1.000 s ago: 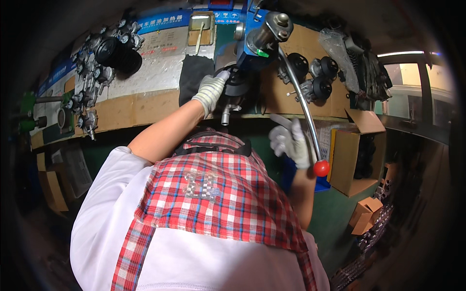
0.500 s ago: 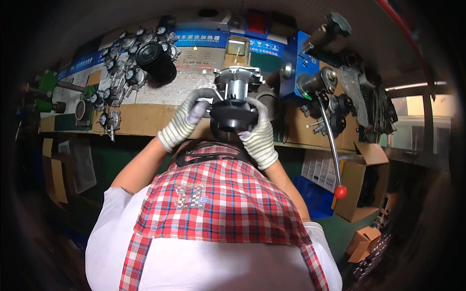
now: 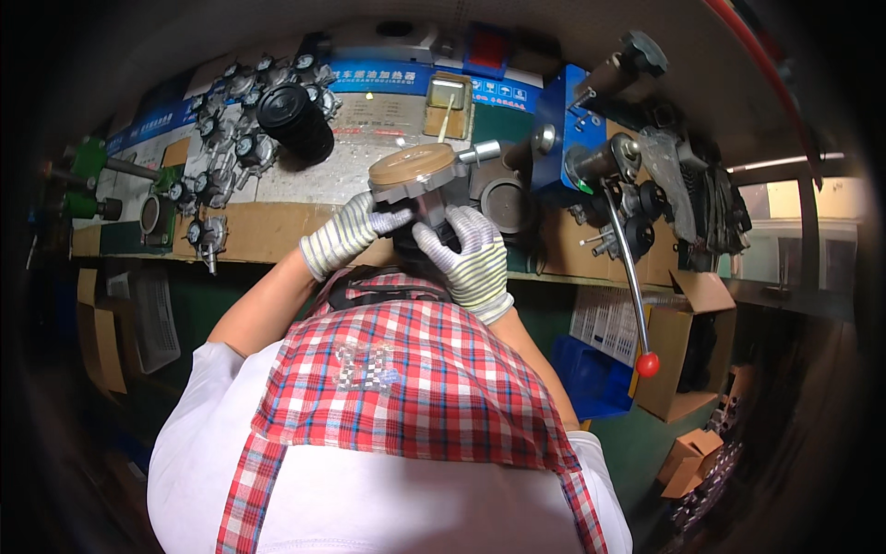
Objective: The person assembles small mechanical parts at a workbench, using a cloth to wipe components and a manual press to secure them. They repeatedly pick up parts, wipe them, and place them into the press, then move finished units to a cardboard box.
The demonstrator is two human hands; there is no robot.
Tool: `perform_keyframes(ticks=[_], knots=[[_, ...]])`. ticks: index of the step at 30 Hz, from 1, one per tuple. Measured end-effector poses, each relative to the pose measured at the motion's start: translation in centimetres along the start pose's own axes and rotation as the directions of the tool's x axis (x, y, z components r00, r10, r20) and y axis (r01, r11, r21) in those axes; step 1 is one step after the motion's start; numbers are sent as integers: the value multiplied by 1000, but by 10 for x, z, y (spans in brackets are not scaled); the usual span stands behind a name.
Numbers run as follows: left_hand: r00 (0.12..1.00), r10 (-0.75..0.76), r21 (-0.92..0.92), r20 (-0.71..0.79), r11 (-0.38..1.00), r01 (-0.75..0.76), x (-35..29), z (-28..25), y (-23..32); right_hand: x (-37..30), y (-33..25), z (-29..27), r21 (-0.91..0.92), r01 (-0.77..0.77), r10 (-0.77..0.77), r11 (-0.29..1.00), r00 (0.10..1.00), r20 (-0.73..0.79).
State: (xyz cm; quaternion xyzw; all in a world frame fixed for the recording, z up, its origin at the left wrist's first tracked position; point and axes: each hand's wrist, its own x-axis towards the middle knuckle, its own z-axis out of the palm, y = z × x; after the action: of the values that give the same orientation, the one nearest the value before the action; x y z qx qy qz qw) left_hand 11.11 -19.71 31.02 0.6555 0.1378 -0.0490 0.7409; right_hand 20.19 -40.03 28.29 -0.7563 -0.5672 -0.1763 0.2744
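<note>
Between my two gloved hands is a blower motor assembly, tilted so that its round tan face shows on top, with a grey metal rim and a short silver tube pointing right. My left hand grips its left side, thumb reaching toward the middle. My right hand is curled round the lower right part. Most of its black fan end is hidden under the fingers. Both gloves are white with stripes. Beyond the assembly, a small open tray has a thin stick resting in it.
Several small metal pump-like parts lie on the left of the bench beside a black cylindrical container. A blue press with a long red-knobbed lever stands right. A green clamp stands far left. Below are a blue bin and cardboard box.
The assembly has been turned over: its tan face and silver tube now show instead of the motor body and black fan. Both hands have shifted their grip, the right one moving lower and inward.
</note>
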Motion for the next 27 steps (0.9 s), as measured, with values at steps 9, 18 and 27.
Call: perform_keyframes(ticks=[9, 18, 27], knots=[[916, -223, -106, 333, 957, 271, 38, 22, -55, -81, 35, -21, 483, -680, 615, 551, 722, 315], [827, -192, -21, -529, 977, 213, -1, -82, -166, -210, 190, -59, 517, -834, 970, -191, -80, 230], [111, 102, 150, -989, 693, 705, -127, -275, -253, -281, 295, -9, -107, -989, 992, 102, 109, -63]])
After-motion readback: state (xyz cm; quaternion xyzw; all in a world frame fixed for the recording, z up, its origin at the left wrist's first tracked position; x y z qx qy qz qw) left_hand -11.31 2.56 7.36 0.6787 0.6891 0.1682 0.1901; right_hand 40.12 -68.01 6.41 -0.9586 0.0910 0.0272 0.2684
